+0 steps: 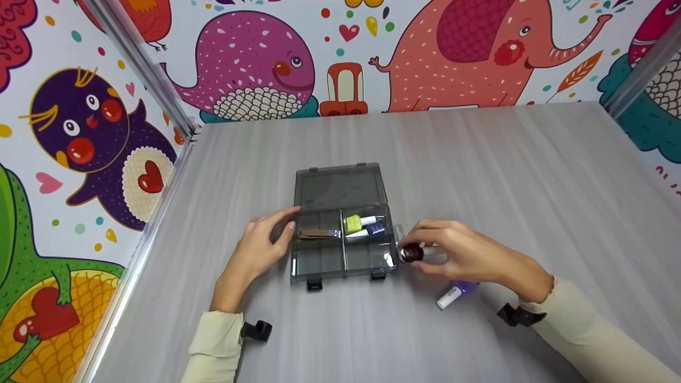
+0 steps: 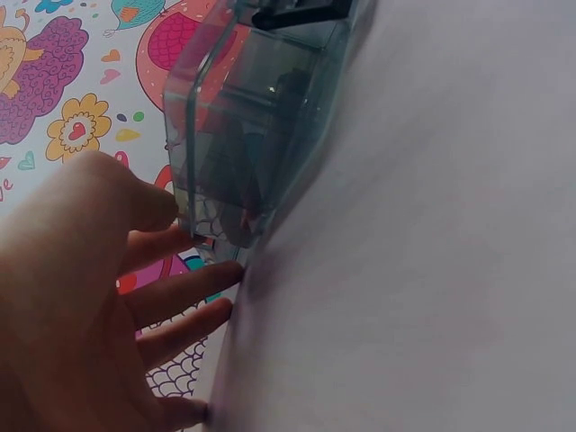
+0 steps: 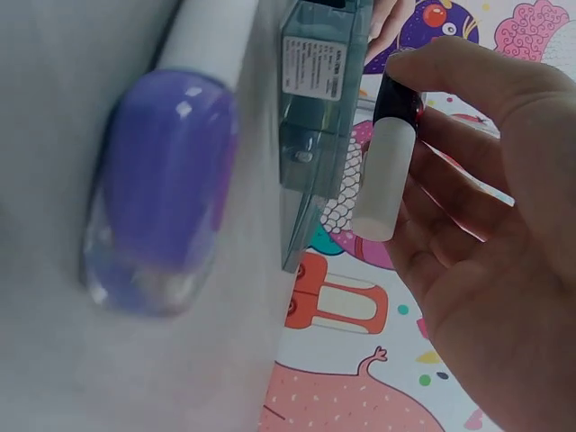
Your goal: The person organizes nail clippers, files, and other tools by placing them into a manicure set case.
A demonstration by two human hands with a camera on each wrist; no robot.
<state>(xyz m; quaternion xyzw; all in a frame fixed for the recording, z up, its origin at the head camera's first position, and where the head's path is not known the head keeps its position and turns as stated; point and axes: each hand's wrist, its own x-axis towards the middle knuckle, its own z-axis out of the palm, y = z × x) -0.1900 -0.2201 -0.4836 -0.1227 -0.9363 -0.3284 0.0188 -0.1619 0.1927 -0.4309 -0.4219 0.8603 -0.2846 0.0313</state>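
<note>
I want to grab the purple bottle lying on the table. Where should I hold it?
Pinch the purple glass nail-polish bottle with its white cap across the fat purple body, coming from above. It lies flat on the grey table, pointing toward you, so its rounded sides are free. The right hand is closest.

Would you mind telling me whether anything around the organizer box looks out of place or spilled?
Nothing looks spilled or damaged. One purple bottle lies on its side on the table, outside the organizer box, just below the right hand, which holds a dark red bottle.
</note>
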